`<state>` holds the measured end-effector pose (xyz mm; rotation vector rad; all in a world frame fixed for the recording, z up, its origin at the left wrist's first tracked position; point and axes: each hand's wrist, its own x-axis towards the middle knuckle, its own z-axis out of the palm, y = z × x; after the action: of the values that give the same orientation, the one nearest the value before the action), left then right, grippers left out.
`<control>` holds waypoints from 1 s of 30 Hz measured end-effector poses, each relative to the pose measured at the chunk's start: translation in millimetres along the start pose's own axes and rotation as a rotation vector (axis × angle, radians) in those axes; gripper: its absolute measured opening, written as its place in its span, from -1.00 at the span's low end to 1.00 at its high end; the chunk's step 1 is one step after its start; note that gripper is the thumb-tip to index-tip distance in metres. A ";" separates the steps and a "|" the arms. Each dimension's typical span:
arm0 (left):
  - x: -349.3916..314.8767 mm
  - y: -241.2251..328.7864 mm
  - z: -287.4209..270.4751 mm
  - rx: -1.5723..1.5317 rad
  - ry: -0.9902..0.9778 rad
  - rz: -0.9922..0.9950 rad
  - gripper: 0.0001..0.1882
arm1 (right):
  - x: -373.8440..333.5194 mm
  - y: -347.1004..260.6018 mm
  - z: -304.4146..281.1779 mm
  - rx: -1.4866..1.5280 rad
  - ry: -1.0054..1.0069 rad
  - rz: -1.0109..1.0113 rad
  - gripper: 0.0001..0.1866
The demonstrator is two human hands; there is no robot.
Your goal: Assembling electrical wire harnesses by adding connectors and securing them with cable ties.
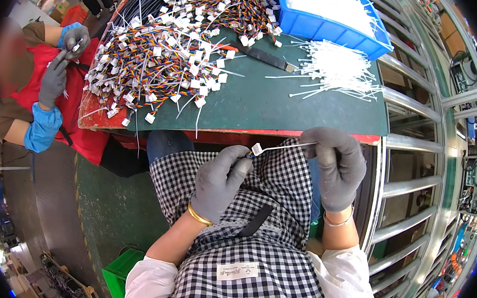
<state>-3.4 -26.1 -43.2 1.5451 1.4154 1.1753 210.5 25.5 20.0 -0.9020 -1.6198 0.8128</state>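
Between my two gloved hands, over my lap, is a small wire harness (pixel 257 149) with a white connector. My left hand (pixel 219 178) pinches it by its coloured wires, just beside the connector. A thin white cable tie (pixel 286 147) runs from the connector to my right hand (pixel 336 167), whose thumb and forefinger are closed on the tie's far end. On the table ahead lies a big heap of twisted multicoloured wire harnesses (pixel 156 61) with white connectors. To its right is a loose pile of white cable ties (pixel 337 70).
A blue bin (pixel 329 24) of white ties stands at the back of the green-topped table (pixel 253 108). A dark flat tool (pixel 268 57) lies between the piles. Metal rollers (pixel 412 143) run along the right. At left, a co-worker's gloved hands (pixel 60 68) work; a green crate (pixel 119 274) is below.
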 end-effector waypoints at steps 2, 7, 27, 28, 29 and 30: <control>-0.3 1.9 -1.4 0.155 0.003 0.092 -0.75 | 4.8 -3.6 -0.2 -0.092 -0.071 -0.079 -0.87; -1.1 4.6 -1.9 0.211 -0.039 0.078 -0.77 | 15.0 -8.5 -0.5 -0.253 -0.219 -0.290 -0.85; -0.1 0.4 2.0 0.101 -0.074 0.081 -0.76 | 16.8 -1.4 5.4 -0.136 -0.308 -0.088 -0.77; 0.4 1.3 1.9 0.021 -0.111 0.044 -0.76 | 17.0 0.0 7.9 -0.032 -0.280 0.019 -0.75; 0.2 1.4 2.5 0.019 -0.113 0.045 -0.76 | 17.2 1.2 8.3 -0.034 -0.278 0.020 -0.75; -1.0 1.5 2.8 -0.157 -0.147 -0.084 -0.74 | 17.5 2.9 9.5 -0.007 -0.282 0.126 -0.72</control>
<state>-0.3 -27.1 -42.9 1.4193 1.2492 1.0740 199.0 41.5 23.6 -0.9334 -1.8226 1.0605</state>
